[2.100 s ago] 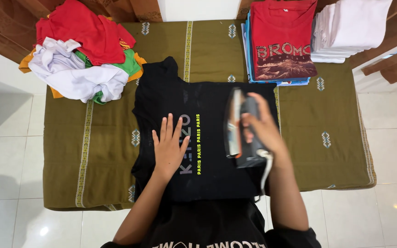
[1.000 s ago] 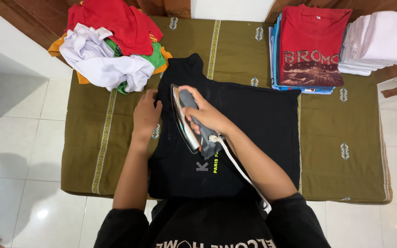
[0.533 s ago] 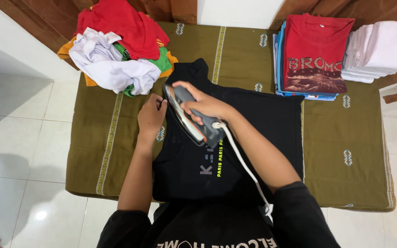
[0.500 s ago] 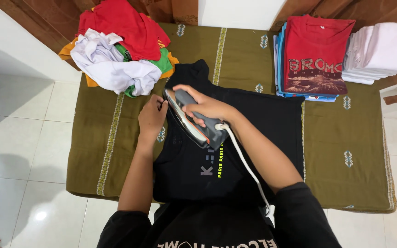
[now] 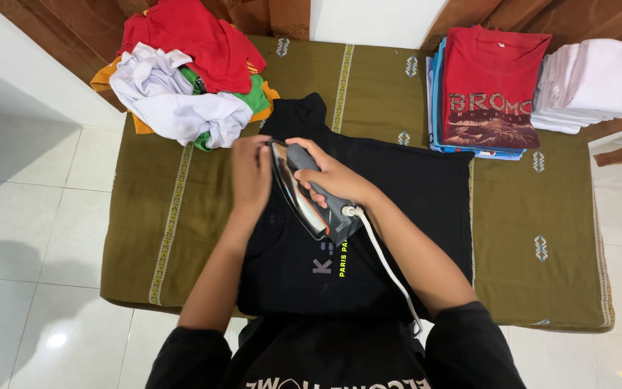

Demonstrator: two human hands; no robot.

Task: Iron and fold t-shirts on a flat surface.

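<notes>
A black T-shirt (image 5: 404,202) with a printed chest lies flat on an olive-green cloth (image 5: 527,238) covering the table. My right hand (image 5: 329,173) grips the handle of a grey electric iron (image 5: 314,205), which rests on the shirt's left part, its white cord (image 5: 386,270) trailing back toward my body. My left hand (image 5: 251,176) lies flat on the shirt's left edge, right beside the iron's silver side, fingers together and holding nothing.
A crumpled heap of red, white, green and orange clothes (image 5: 178,79) sits at the back left. A folded stack topped by a red printed shirt (image 5: 487,83) and a stack of folded white clothes (image 5: 595,75) stand at the back right. White floor tiles (image 5: 30,216) surround the table.
The iron crossed from the shirt's right side to its left and has just slid slightly toward me. My left hand moved from the chest print to the left edge, then closer to the iron.
</notes>
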